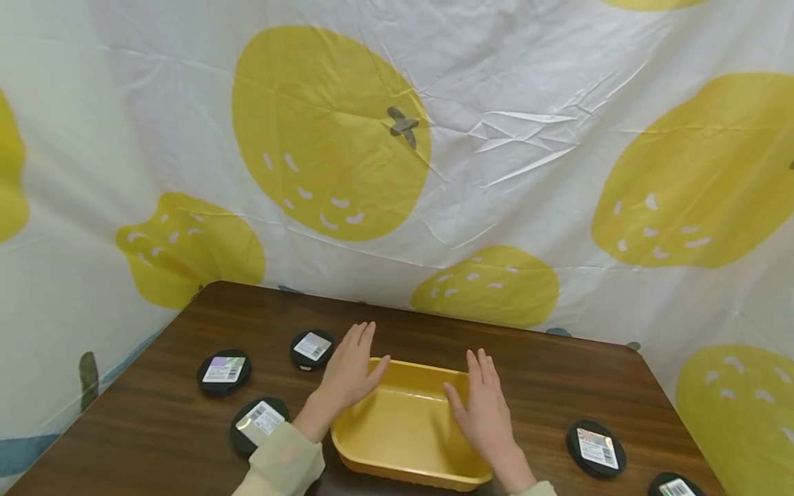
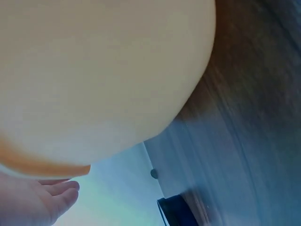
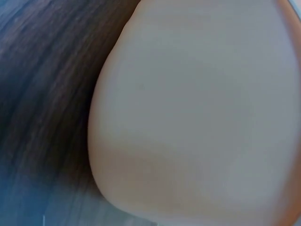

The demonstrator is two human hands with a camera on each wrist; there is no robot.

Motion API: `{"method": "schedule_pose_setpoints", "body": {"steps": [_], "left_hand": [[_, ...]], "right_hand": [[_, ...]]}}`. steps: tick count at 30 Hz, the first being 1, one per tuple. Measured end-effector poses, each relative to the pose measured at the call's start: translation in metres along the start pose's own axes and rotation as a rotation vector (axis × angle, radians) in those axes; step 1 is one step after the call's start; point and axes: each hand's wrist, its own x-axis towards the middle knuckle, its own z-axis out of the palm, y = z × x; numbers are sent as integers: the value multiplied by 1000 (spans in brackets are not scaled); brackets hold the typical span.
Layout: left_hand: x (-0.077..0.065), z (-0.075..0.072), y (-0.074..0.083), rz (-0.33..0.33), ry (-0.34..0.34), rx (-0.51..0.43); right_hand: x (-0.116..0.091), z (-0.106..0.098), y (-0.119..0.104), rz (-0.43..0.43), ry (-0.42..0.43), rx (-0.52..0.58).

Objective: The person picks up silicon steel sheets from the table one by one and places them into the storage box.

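Observation:
A yellow rectangular plastic tray (image 1: 403,427) with rounded corners sits on the dark wood table, with nothing in it. Over its left side is my left hand (image 1: 349,368), fingers straight and thumb spread toward the tray's middle. My right hand (image 1: 485,411) is at the opposite side, fingers extended upward and thumb pointing inward. The palms face each other across the tray, and neither hand grips anything. A pale rounded surface (image 2: 103,70) close to the camera fills much of the left wrist view, and a similar pale surface (image 3: 193,113) fills the right one.
Flat, round black containers with labels lie on the table (image 1: 533,386). Left of the tray are a back one (image 1: 312,348), a far-left one (image 1: 223,372) and a front one (image 1: 257,424). Two more, one whole (image 1: 597,449) and one cropped (image 1: 675,486), lie right. A fruit-print curtain (image 1: 496,207) hangs behind.

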Motion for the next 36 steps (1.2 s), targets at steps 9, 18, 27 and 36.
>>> {"method": "schedule_pose_setpoints", "body": {"steps": [9, 18, 27, 36], "left_hand": [[-2, -3, -9, -40, 1, -79], [-7, -9, -22, -60, 3, -161], [-11, -13, -29, -55, -9, -210], [-16, -16, -36, -7, -25, -252]], "right_hand": [[-2, -6, 6, 14, 16, -15], [-8, -12, 16, -6, 61, -14], [-12, -19, 20, -11, 87, -10], [-21, -28, 25, -3, 107, -22]]}}
